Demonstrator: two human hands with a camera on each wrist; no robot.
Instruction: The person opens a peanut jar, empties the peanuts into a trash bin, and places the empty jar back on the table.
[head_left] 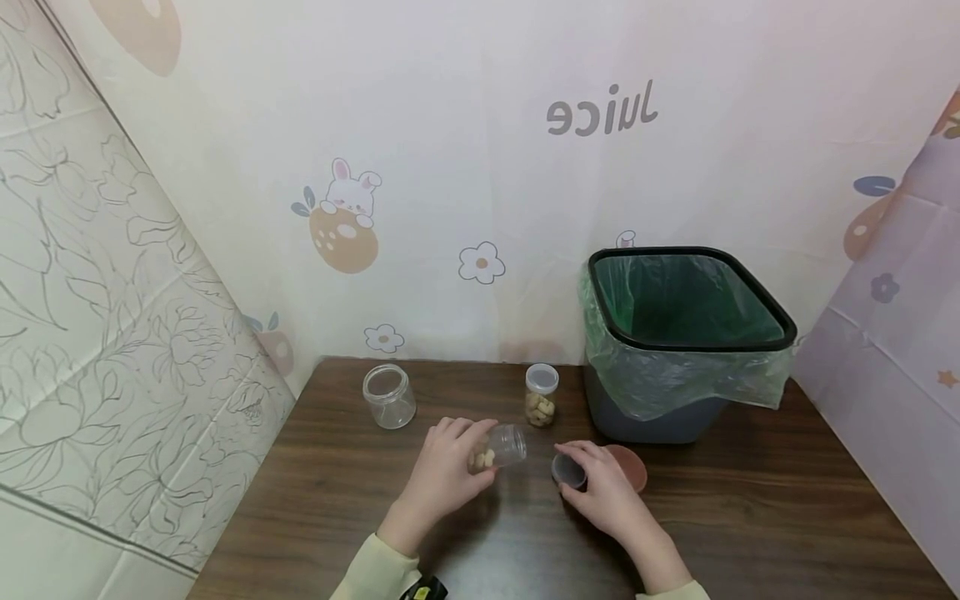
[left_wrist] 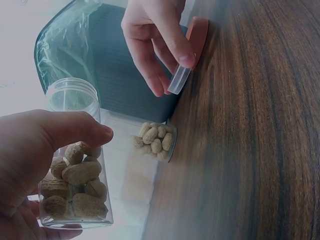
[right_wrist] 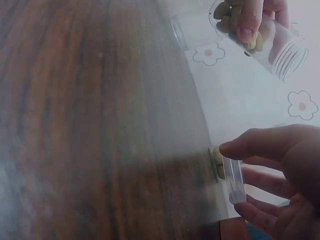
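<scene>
My left hand [head_left: 444, 468] grips a clear open jar [head_left: 510, 445] above the table, tipped with its threaded mouth toward the right. Peanuts [left_wrist: 82, 174] fill its lower part in the left wrist view. Between thumb and fingers, my right hand [head_left: 603, 487] pinches a translucent screw lid [head_left: 568, 472] by its rim, low over the table. A flat reddish-brown round lid [head_left: 628, 468] lies just right of that hand, partly hidden by it. Beyond both hands stands a lidded jar [head_left: 541, 395], upright, with peanuts inside.
A wide-mouthed clear jar [head_left: 390, 400] without a lid stands at the back left of the wooden table [head_left: 750, 517]. At the back right is a grey bin [head_left: 637, 421] with a green liner bag and black rim. A patterned wall cloth [head_left: 420, 167] hangs behind.
</scene>
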